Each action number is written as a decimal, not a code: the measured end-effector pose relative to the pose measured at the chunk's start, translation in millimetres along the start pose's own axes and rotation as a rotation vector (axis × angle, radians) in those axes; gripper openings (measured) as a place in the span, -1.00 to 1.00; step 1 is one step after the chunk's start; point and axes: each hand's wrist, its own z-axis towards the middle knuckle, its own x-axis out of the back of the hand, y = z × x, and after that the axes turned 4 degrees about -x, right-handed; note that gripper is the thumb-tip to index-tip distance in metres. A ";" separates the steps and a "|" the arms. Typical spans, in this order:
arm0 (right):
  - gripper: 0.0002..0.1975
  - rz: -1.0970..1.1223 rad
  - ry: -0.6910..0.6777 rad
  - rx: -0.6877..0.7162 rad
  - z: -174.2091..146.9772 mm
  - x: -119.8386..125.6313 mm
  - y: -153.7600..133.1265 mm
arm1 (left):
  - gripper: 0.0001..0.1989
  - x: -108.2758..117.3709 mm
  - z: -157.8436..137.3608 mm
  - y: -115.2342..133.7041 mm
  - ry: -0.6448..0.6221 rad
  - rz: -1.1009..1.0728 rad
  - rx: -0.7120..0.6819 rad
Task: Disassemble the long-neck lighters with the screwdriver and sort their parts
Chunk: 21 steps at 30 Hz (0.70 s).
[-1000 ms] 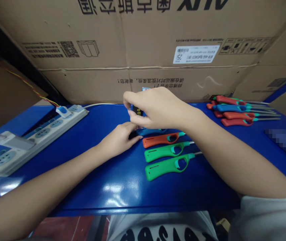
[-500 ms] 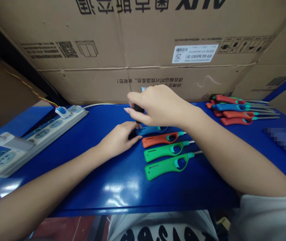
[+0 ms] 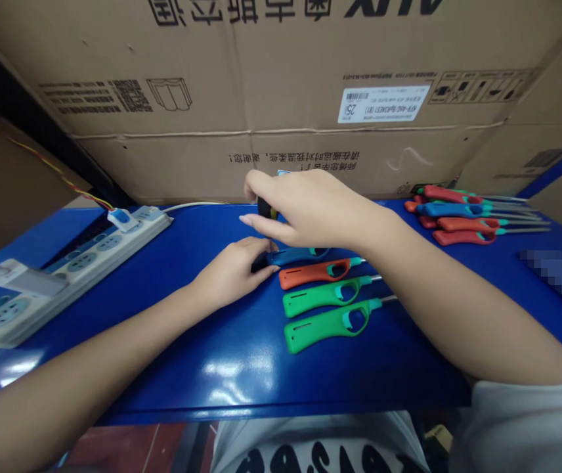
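My right hand (image 3: 310, 207) is closed round the black handle of a screwdriver (image 3: 264, 207), which has a bit of yellow on it. Its thin shaft points down at the butt end of a blue gas lighter (image 3: 293, 255); whether the tip sits in a screw I cannot make out. Thumb and fingers of my left hand (image 3: 232, 272) grip that same end and hold the lighter against the table. Nearer to me lie an orange lighter (image 3: 303, 276) and two green lighters, one (image 3: 310, 303) above the other (image 3: 315, 332), side by side with their metal tubes to the right.
A pile of red, orange and blue lighters (image 3: 463, 239) lies at the right back of the blue table (image 3: 241, 368). To the left runs a white power strip (image 3: 128, 253) with plugs in it. A large cardboard box (image 3: 192, 157) stands along the back.
My right hand has turned a little, and the screwdriver handle has shifted slightly left, showing some yellow. My left hand and the lighters stay in place.
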 end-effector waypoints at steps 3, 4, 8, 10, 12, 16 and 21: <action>-0.69 0.003 -0.020 0.004 0.5 0.2 0.0 | -0.79 0.3 -0.1 0.4 0.003 0.016 -0.001; -0.68 0.010 -0.017 0.010 0.6 0.4 -0.2 | -0.78 0.3 -0.1 0.5 0.010 0.014 -0.010; -0.61 -0.019 -0.028 0.004 1.2 1.7 -1.4 | -0.76 0.2 0.3 0.8 -0.001 -0.002 -0.005; -0.65 -0.031 -0.032 0.003 1.2 2.3 -1.5 | -0.79 0.4 0.4 1.0 -0.019 0.005 0.020; -0.69 -0.018 -0.011 0.014 0.9 2.5 -0.9 | -0.79 0.9 0.5 1.4 -0.020 0.005 0.031; -0.62 -0.030 -0.002 0.005 0.6 1.5 0.8 | -0.79 1.7 0.7 2.3 -0.016 -0.022 0.028; -0.67 -0.052 -0.003 0.008 1.3 -0.8 0.4 | -0.79 1.5 0.4 1.6 -0.023 -0.045 0.036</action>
